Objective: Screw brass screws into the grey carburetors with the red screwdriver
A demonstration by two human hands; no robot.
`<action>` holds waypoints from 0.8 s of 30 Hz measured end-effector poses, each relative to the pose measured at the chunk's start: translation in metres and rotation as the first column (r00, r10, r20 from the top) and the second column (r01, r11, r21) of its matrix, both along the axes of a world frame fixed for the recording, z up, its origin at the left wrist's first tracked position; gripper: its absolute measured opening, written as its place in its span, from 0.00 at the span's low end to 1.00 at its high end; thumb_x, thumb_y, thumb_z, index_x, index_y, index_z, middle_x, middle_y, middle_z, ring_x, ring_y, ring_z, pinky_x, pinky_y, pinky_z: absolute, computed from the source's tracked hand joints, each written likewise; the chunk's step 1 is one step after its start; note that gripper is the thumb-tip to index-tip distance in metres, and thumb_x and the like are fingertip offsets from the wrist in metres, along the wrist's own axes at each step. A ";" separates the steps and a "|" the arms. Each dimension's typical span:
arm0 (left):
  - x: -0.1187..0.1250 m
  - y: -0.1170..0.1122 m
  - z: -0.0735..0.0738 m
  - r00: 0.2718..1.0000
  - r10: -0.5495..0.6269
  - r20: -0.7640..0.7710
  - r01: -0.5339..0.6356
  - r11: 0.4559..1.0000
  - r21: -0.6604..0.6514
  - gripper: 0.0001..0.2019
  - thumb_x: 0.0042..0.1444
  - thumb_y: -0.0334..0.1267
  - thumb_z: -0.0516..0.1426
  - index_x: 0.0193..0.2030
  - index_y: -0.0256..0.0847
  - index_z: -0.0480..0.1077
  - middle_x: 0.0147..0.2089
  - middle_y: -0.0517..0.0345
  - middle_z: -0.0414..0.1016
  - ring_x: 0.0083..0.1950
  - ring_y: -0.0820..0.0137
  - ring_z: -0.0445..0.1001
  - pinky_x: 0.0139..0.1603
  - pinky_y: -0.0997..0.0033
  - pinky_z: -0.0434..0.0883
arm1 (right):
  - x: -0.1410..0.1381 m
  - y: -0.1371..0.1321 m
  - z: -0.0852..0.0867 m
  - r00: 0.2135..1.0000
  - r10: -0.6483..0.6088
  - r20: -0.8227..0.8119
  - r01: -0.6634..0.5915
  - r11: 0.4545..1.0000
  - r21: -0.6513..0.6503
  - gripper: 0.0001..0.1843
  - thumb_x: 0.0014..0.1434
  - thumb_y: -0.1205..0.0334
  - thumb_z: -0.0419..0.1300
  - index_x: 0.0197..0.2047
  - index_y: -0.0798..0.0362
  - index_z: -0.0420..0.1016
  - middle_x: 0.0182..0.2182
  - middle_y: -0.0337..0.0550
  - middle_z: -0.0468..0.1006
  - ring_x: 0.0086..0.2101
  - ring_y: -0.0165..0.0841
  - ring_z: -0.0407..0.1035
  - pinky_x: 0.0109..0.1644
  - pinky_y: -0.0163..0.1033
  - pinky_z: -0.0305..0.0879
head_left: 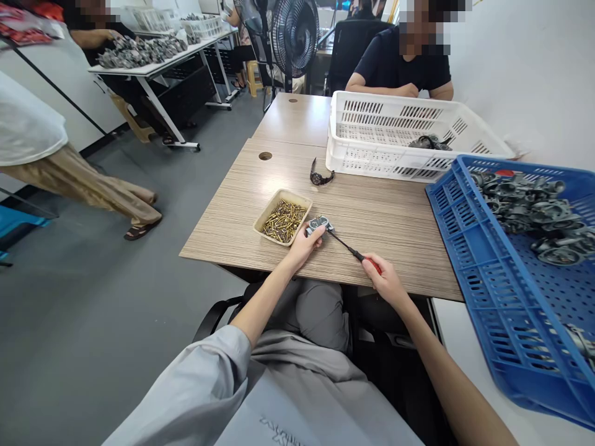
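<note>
My left hand (307, 241) is closed around a small grey metal casting (318, 223) just above the table. In my right hand (383, 277) is a screwdriver (357, 254) with a red and black handle, its long dark shaft pointing left. The tip reaches the casting's right side; whether it sits in a screw is too small to tell. Close by my left hand, a cream plastic tub (258, 230) holds many brass-coloured screws (284, 220). Beyond them a black wristwatch (317, 178) lies on the wood-grain table (385, 220).
A white crate (381, 162) with a few dark parts stands at the back right. On the right, a blue crate (483, 272) holds grey metal castings (534, 201). A person (385, 62) sits across the table. A fan (294, 37) stands behind; someone walks at left.
</note>
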State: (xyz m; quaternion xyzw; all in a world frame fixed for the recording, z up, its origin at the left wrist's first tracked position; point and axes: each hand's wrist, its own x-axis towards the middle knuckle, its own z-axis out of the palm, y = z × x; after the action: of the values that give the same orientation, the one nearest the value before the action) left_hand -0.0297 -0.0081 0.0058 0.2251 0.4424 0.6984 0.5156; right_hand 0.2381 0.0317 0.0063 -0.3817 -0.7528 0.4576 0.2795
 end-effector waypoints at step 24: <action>-0.002 0.003 -0.005 1.000 -0.020 0.012 0.020 0.999 0.027 0.33 0.45 0.58 0.81 0.42 0.39 0.72 0.34 0.64 0.75 0.28 0.81 0.66 0.28 0.73 0.60 | -0.003 -0.013 -0.011 0.987 -0.088 0.137 0.049 0.962 0.267 0.19 0.77 0.45 0.58 0.57 0.47 0.82 0.46 0.48 0.88 0.43 0.48 0.82 0.49 0.48 0.74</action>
State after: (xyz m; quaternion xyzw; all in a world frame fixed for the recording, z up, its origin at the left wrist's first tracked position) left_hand -0.0322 -0.0054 0.0004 0.2319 0.4276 0.7005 0.5222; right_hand 0.2354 0.0189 -0.0050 -0.4000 -0.8119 0.3142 0.2867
